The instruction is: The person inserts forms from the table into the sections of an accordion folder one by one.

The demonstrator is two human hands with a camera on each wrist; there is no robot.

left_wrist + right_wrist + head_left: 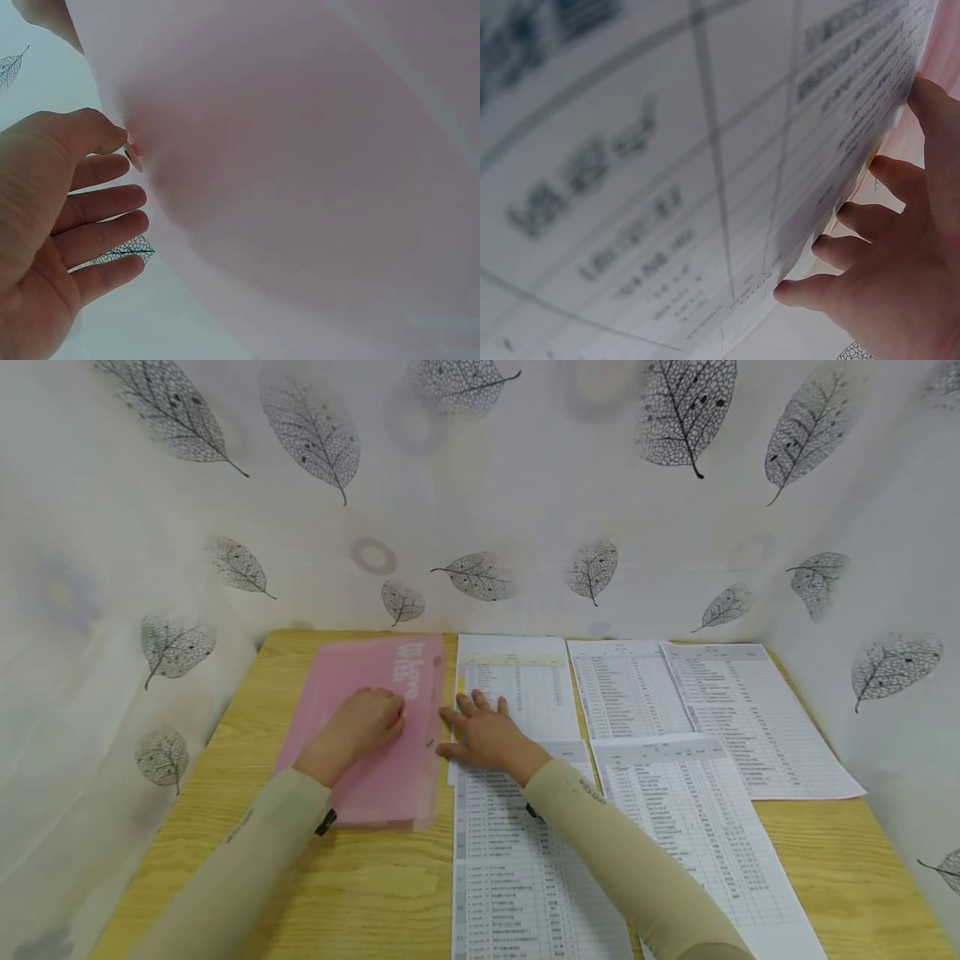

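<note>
A pink translucent folder (378, 785) with white lettering lies on the left part of the table. Over its upper middle is my left hand (360, 722), thumb and forefinger pinching a small pale piece (135, 158) at the folder's surface; its kind is unclear. The other fingers are loosely bent. My right hand (487, 735) rests with fingers spread on the printed sheets, its fingertips near the folder's right edge. Below it runs a long printed sheet (517, 877), overlapping another printed sheet (536, 693). A yellow strip (461, 682) shows beside the fingers, partly hidden.
To the right lie more printed sheets: one at the back (630, 689), one at the far right (757, 718), one in front (697, 835), partly overlapping. Wood-grain table (375, 893) shows around them. Leaf-patterned white cloth (495, 527) encloses the back and sides.
</note>
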